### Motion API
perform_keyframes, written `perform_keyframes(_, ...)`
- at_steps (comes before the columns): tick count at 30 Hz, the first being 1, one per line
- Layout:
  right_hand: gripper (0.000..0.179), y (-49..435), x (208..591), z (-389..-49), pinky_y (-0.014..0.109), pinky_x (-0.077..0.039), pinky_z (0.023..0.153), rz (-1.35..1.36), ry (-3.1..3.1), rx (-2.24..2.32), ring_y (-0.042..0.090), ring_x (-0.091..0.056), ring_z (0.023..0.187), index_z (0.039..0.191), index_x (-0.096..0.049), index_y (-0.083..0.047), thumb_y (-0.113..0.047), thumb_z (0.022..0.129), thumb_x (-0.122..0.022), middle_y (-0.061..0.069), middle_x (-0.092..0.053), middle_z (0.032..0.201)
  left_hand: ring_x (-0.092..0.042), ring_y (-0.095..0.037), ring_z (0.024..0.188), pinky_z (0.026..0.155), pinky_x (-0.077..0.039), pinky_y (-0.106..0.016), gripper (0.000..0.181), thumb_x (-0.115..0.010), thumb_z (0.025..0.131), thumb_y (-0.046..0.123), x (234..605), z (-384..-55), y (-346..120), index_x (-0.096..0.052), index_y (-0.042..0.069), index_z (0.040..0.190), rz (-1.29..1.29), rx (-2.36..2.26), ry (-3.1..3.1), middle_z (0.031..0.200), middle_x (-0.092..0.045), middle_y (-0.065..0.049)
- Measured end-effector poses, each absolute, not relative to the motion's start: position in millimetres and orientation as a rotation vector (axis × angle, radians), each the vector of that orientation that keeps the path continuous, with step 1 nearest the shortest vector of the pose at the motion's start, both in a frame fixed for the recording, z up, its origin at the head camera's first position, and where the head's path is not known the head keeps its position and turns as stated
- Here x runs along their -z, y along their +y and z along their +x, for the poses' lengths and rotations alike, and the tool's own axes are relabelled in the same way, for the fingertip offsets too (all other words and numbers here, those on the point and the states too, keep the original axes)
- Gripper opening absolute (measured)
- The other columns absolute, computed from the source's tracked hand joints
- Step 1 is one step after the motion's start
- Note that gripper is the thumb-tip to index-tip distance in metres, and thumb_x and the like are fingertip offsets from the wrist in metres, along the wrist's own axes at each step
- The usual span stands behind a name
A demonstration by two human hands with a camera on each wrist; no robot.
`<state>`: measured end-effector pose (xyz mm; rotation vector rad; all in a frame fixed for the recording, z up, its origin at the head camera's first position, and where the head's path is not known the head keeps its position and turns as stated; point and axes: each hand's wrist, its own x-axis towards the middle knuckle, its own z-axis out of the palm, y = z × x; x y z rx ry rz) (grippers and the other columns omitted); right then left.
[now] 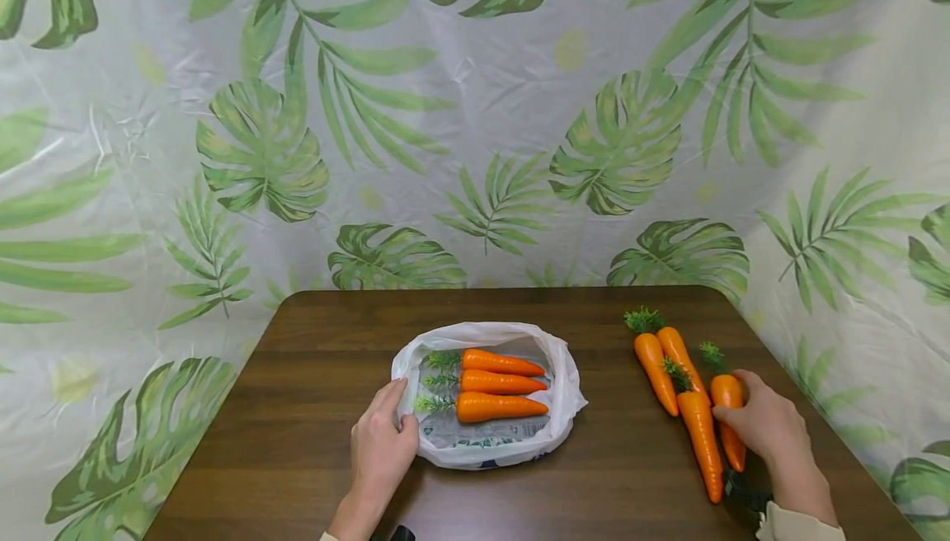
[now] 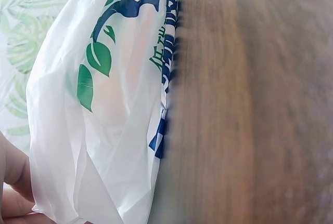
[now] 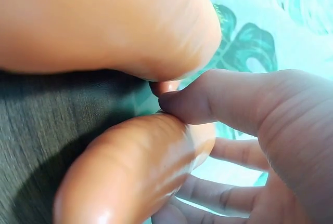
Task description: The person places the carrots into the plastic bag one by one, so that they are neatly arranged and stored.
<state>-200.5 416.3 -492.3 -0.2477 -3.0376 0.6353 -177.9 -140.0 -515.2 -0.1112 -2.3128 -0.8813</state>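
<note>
A white plastic bag (image 1: 570,417) with a rolled-open mouth lies on the table, and three orange carrots (image 1: 500,382) with green tops lie side by side inside it. My left hand (image 1: 380,449) holds the bag's left edge. Green leaves and blue print mark the bag's side (image 2: 119,156) in the left wrist view. Over at the right, my right hand (image 1: 772,425) grips a carrot (image 1: 727,392) between thumb and fingers. Close up, that carrot (image 3: 125,161) shows the thumb (image 3: 208,99) on its upper side. A thicker-looking carrot (image 3: 104,21) overlaps the view above it.
Beside the gripped carrot lie three more carrots, one long in front (image 1: 700,442), one at the left (image 1: 656,372) and one behind (image 1: 681,355). The dark wooden table (image 1: 297,409) ends at a leaf-patterned curtain (image 1: 505,112) behind and at the sides.
</note>
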Motion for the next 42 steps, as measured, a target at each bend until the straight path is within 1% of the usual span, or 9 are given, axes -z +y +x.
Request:
perform_keyframes(4, 0.084, 416.5, 491.9, -199.7, 0.060, -0.045, 0.068, -0.250, -3.034, -0.637, 0.058, -0.057, 0.093, 0.145, -0.038, 0.005, -0.045, 0.087, -0.072, 0.041, -0.053, 0.125, -0.068, -0.033, 0.107, 0.084, -0.055, -0.052, 0.050, -0.069, 0.075, -0.001, 517.0, -177.4, -140.2, -0.071, 0.005, 0.124, -0.105, 0.885, -2.319, 0.123, -0.069, -0.008)
perform_keyframes(10, 0.087, 415.8, 487.5, -199.1, 0.058, -0.045, 0.066, -0.271, -3.002, -0.664, 0.055, -0.057, 0.093, 0.150, -0.032, 0.003, -0.046, 0.089, -0.070, 0.041, -0.052, 0.127, -0.068, -0.033, 0.107, 0.083, -0.055, -0.052, 0.049, -0.068, 0.076, 0.000, 518.1, -177.9, -140.5, -0.071, 0.005, 0.125, -0.106, 0.888, -2.313, 0.124, -0.069, -0.007)
perform_keyframes(15, 0.090, 414.0, 483.9, -198.5, 0.056, -0.045, 0.063, -0.295, -2.988, -0.669, 0.053, -0.059, 0.091, 0.153, -0.028, 0.002, -0.048, 0.090, -0.069, 0.039, -0.054, 0.126, -0.069, -0.033, 0.106, 0.082, -0.055, -0.052, 0.049, -0.068, 0.075, 0.000, 516.6, -178.1, -140.7, -0.071, 0.005, 0.124, -0.112, 0.883, -2.312, 0.123, -0.069, -0.007)
perform_keyframes(18, 0.089, 412.0, 481.7, -197.6, 0.055, -0.045, 0.062, -0.288, -2.967, -0.669, 0.052, -0.059, 0.090, 0.153, -0.029, 0.001, -0.047, 0.090, -0.068, 0.039, -0.055, 0.125, -0.069, -0.033, 0.106, 0.082, -0.055, -0.053, 0.050, -0.068, 0.075, 0.000, 515.7, -177.9, -140.8, -0.071, 0.005, 0.125, -0.111, 0.884, -2.319, 0.123, -0.069, -0.008)
perform_keyframes(25, 0.083, 406.6, 477.4, -195.5, 0.055, -0.044, 0.062, -0.258, -2.908, -0.649, 0.053, -0.059, 0.089, 0.152, -0.033, 0.000, -0.041, 0.090, -0.070, 0.040, -0.055, 0.122, -0.067, -0.033, 0.109, 0.085, -0.054, -0.053, 0.050, -0.067, 0.077, 0.002, 514.6, -177.2, -140.3, -0.070, 0.005, 0.127, -0.102, 0.898, -2.343, 0.126, -0.068, -0.008)
perform_keyframes(35, 0.083, 392.4, 470.6, -198.3, 0.053, -0.045, 0.061, -0.199, -2.895, -0.630, 0.046, -0.061, 0.083, 0.152, -0.034, 0.000, -0.035, 0.087, -0.072, 0.037, -0.057, 0.123, -0.068, -0.033, 0.109, 0.085, -0.054, -0.052, 0.050, -0.067, 0.076, 0.001, 516.6, -177.2, -139.6, -0.070, 0.005, 0.126, -0.108, 0.895, -2.336, 0.125, -0.068, -0.008)
perform_keyframes(42, 0.082, 380.0, 458.4, -198.6, 0.053, -0.045, 0.061, -0.146, -2.879, -0.621, 0.045, -0.061, 0.085, 0.151, -0.036, -0.001, -0.034, 0.086, -0.073, 0.035, -0.057, 0.125, -0.069, -0.034, 0.104, 0.079, -0.055, -0.054, 0.050, -0.067, 0.074, -0.001, 515.9, -177.4, -138.6, -0.072, 0.005, 0.124, -0.127, 0.889, -2.303, 0.123, -0.069, -0.008)
